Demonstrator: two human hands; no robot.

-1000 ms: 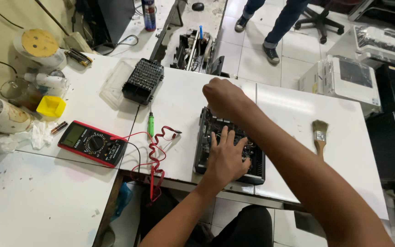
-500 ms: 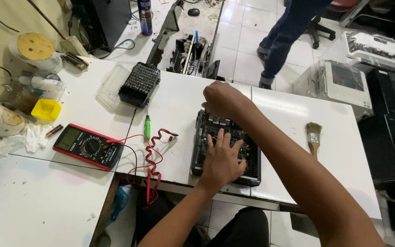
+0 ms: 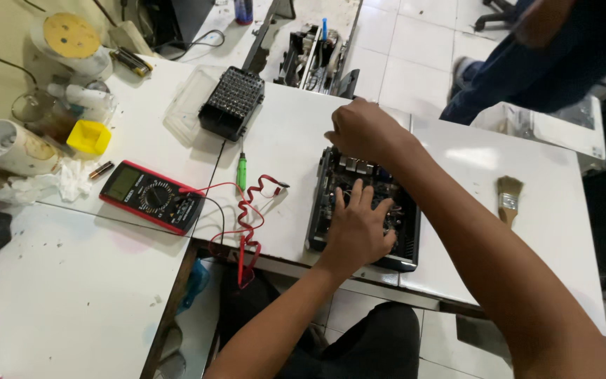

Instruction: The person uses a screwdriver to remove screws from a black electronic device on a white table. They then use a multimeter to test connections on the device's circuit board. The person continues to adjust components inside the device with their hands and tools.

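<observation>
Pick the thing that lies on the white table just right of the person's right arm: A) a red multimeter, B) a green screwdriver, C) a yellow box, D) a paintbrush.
D: the paintbrush lies alone on the white table right of the right arm, while the right hand and left hand rest on the opened black device.
</observation>
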